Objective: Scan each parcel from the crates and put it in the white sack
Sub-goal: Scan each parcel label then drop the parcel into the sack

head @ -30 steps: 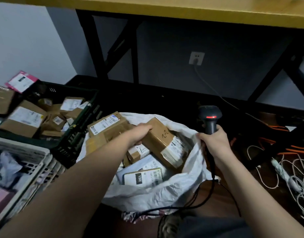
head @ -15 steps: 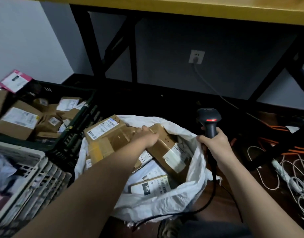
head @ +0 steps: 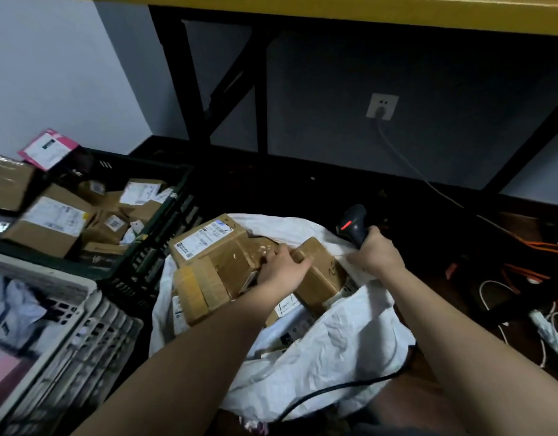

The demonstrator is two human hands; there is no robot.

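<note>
Left hand (head: 282,267) presses taped cardboard box (head: 318,275) into crinkled white sack (head: 334,357).

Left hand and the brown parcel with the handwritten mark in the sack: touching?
Touching. The head view shows the left hand lying on the brown parcel in the white sack, fingers over its near end, no gap visible.

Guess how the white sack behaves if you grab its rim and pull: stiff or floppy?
Probably floppy: the sack is thin and creased, its rim sagging by the right hand. Likely heavy and lumpy, since boxes crowd it. The scanner cable draped across it could snag.
</note>
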